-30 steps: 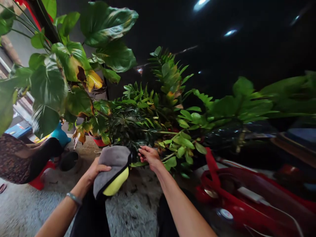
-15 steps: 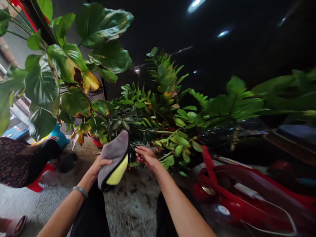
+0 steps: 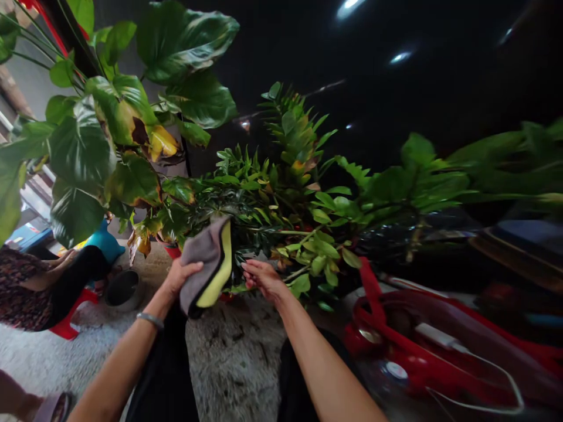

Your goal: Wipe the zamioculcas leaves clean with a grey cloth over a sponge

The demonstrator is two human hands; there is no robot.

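My left hand [image 3: 181, 278] grips a folded cloth [image 3: 203, 258], grey on one side and yellow on the other, with a black edge. The cloth stands up against the dark narrow-leaved plant [image 3: 220, 202] in front of me. Just right of it, my right hand [image 3: 264, 279] is closed in a pinch at that plant's lower leaves. It seems to hold a dark green leaf [image 3: 240, 258] by the fingertips, though the small contact is hard to see. Yellow-green leaves [image 3: 323, 252] of a neighbouring plant hang close to my right hand.
Large broad leaves [image 3: 83, 146] rise at the left. A seated person [image 3: 26, 287] is on a red stool [image 3: 74, 316] beside a metal pot [image 3: 123, 290]. At the right lies a red bag [image 3: 373, 310] with a white charger [image 3: 437, 337] and cable. A dark glossy wall [image 3: 396, 94] stands behind.
My left hand has moved slightly up and right with the cloth, which has turned so its yellow side shows as a longer strip. My right hand stays nearly in place.
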